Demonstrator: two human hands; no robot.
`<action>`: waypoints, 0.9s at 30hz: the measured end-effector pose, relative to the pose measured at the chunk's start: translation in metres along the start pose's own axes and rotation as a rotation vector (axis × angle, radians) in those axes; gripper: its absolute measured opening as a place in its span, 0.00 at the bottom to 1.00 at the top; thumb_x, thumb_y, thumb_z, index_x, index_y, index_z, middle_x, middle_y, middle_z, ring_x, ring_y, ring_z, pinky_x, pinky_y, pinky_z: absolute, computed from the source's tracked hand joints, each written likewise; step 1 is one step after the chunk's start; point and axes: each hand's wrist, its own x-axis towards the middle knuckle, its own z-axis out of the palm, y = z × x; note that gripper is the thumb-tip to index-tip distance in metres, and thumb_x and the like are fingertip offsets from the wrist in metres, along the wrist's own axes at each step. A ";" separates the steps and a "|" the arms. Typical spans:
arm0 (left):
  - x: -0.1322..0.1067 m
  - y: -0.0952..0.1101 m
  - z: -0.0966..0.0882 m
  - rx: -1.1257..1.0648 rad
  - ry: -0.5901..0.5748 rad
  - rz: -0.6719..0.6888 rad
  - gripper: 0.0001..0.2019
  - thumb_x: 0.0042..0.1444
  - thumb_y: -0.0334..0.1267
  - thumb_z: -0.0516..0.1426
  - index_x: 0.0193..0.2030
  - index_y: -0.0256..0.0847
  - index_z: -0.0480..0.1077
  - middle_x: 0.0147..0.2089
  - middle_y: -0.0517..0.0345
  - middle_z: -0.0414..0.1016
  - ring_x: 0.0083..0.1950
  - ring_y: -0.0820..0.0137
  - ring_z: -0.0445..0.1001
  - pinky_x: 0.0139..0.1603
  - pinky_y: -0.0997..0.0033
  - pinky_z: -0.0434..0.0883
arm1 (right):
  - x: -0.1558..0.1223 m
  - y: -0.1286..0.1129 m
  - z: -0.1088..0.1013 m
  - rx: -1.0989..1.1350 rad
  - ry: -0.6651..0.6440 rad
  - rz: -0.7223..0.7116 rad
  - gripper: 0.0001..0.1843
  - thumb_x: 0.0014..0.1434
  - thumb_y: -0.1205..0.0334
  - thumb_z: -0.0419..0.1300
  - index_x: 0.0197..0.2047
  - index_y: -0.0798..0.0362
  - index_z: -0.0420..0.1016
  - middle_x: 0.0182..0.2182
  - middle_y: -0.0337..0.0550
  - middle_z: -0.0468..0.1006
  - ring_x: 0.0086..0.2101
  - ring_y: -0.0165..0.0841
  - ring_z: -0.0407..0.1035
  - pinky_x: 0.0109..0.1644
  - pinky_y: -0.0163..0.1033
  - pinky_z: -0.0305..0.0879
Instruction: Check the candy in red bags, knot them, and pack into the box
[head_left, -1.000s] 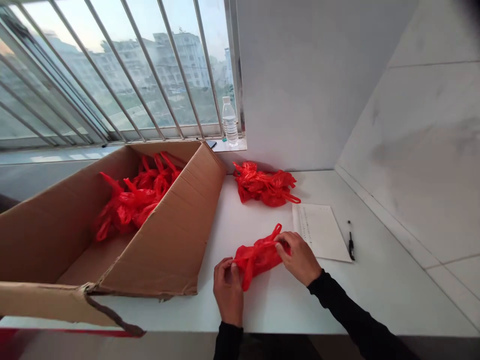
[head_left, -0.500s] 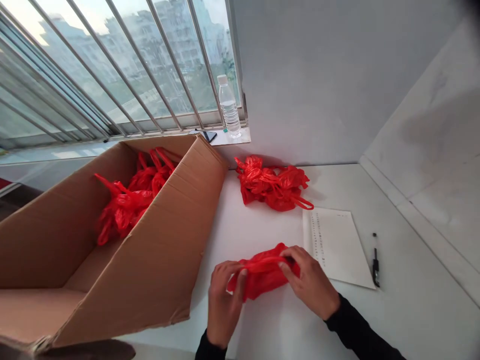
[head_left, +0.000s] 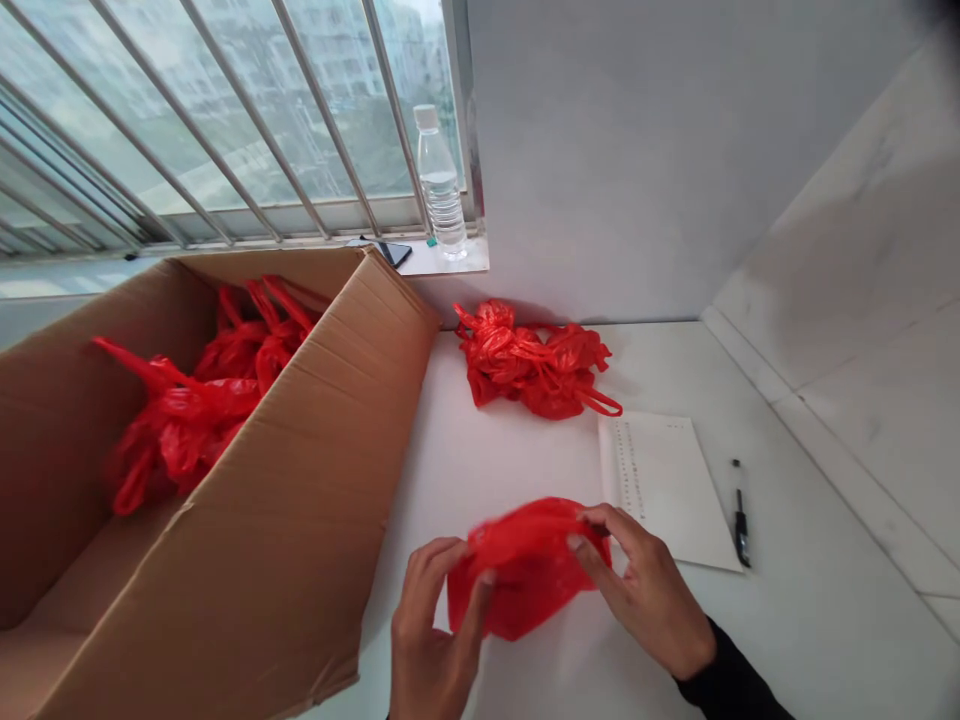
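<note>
Both my hands grip one red plastic bag [head_left: 525, 565] just above the white table [head_left: 787, 640]. My left hand [head_left: 431, 640] pinches its left edge with thumb and fingers closed on the film. My right hand [head_left: 645, 590] holds the bag's right upper edge, fingers pressed on it. The bag is spread into a wider, flatter shape between the hands. Behind it lies a pile of knotted red bags [head_left: 532, 360] near the wall.
A large open cardboard box [head_left: 300, 480] at the left holds more red bags [head_left: 195, 390]. A printed sheet of paper [head_left: 660, 485] and a black pen [head_left: 740, 510] lie to the right. A water bottle [head_left: 439, 185] and a phone [head_left: 390, 252] sit on the window sill.
The bag has been pulled from a bunched roll into a wider, open shape. Both hands have drawn nearer to me and the view has tilted down.
</note>
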 end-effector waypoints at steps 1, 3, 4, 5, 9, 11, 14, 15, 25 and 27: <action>0.001 -0.002 -0.002 -0.010 0.032 -0.037 0.09 0.58 0.45 0.65 0.45 0.49 0.79 0.47 0.55 0.80 0.49 0.61 0.79 0.50 0.64 0.76 | 0.000 -0.002 -0.002 0.013 0.000 0.030 0.14 0.70 0.44 0.54 0.44 0.44 0.72 0.36 0.39 0.77 0.37 0.36 0.71 0.39 0.40 0.68; 0.003 -0.005 -0.007 -0.042 0.104 -0.117 0.09 0.61 0.46 0.63 0.44 0.46 0.77 0.44 0.55 0.80 0.46 0.63 0.79 0.48 0.67 0.77 | 0.000 -0.003 -0.006 0.069 0.022 0.104 0.16 0.70 0.43 0.52 0.42 0.45 0.70 0.31 0.38 0.75 0.33 0.35 0.70 0.32 0.38 0.64; 0.003 -0.005 -0.010 -0.065 0.134 -0.149 0.10 0.62 0.47 0.62 0.44 0.46 0.76 0.44 0.55 0.80 0.45 0.63 0.80 0.47 0.68 0.77 | 0.000 -0.004 -0.007 0.104 0.034 0.134 0.17 0.70 0.42 0.52 0.42 0.45 0.69 0.31 0.37 0.74 0.32 0.35 0.69 0.32 0.37 0.63; 0.004 -0.005 -0.013 -0.092 0.161 -0.176 0.11 0.63 0.48 0.61 0.45 0.45 0.74 0.44 0.54 0.80 0.45 0.63 0.81 0.46 0.69 0.78 | -0.001 -0.004 -0.009 0.135 0.042 0.156 0.17 0.70 0.42 0.51 0.42 0.45 0.69 0.30 0.37 0.74 0.32 0.35 0.69 0.32 0.37 0.64; 0.005 0.002 -0.018 -0.181 0.224 -0.222 0.18 0.60 0.53 0.62 0.50 0.44 0.72 0.47 0.51 0.81 0.46 0.61 0.82 0.43 0.70 0.79 | -0.003 -0.005 -0.010 0.159 0.054 0.160 0.17 0.70 0.42 0.52 0.39 0.46 0.69 0.30 0.37 0.74 0.32 0.34 0.69 0.33 0.36 0.65; 0.006 0.007 -0.018 -0.214 0.226 -0.232 0.23 0.57 0.54 0.64 0.53 0.44 0.72 0.47 0.50 0.81 0.46 0.61 0.82 0.43 0.69 0.80 | -0.004 -0.006 -0.009 0.141 0.070 0.151 0.17 0.70 0.42 0.53 0.39 0.46 0.69 0.30 0.38 0.74 0.32 0.34 0.70 0.33 0.36 0.65; 0.005 0.011 -0.018 -0.215 0.193 -0.219 0.18 0.58 0.52 0.65 0.49 0.44 0.76 0.45 0.52 0.81 0.45 0.63 0.81 0.44 0.70 0.79 | -0.005 -0.008 -0.010 0.133 0.070 0.177 0.18 0.69 0.41 0.53 0.42 0.45 0.70 0.34 0.39 0.77 0.34 0.36 0.72 0.31 0.36 0.64; 0.005 0.011 -0.018 -0.208 0.184 -0.202 0.15 0.59 0.50 0.64 0.47 0.44 0.77 0.44 0.53 0.80 0.44 0.64 0.80 0.44 0.71 0.79 | -0.005 -0.008 -0.010 0.129 0.067 0.183 0.18 0.69 0.40 0.53 0.42 0.45 0.71 0.35 0.40 0.78 0.35 0.36 0.73 0.31 0.36 0.64; -0.005 0.023 -0.024 -0.112 0.334 -0.100 0.12 0.57 0.47 0.66 0.47 0.51 0.82 0.42 0.58 0.83 0.38 0.65 0.78 0.43 0.67 0.77 | -0.008 -0.012 -0.015 0.118 0.058 0.162 0.19 0.69 0.40 0.53 0.39 0.45 0.73 0.34 0.39 0.78 0.36 0.36 0.73 0.33 0.37 0.66; -0.010 0.033 -0.020 -0.118 0.367 -0.152 0.12 0.58 0.49 0.64 0.47 0.52 0.81 0.42 0.58 0.84 0.34 0.65 0.78 0.40 0.64 0.78 | -0.009 -0.015 -0.015 0.118 0.049 0.166 0.19 0.69 0.40 0.54 0.40 0.45 0.73 0.35 0.39 0.78 0.37 0.36 0.73 0.34 0.37 0.65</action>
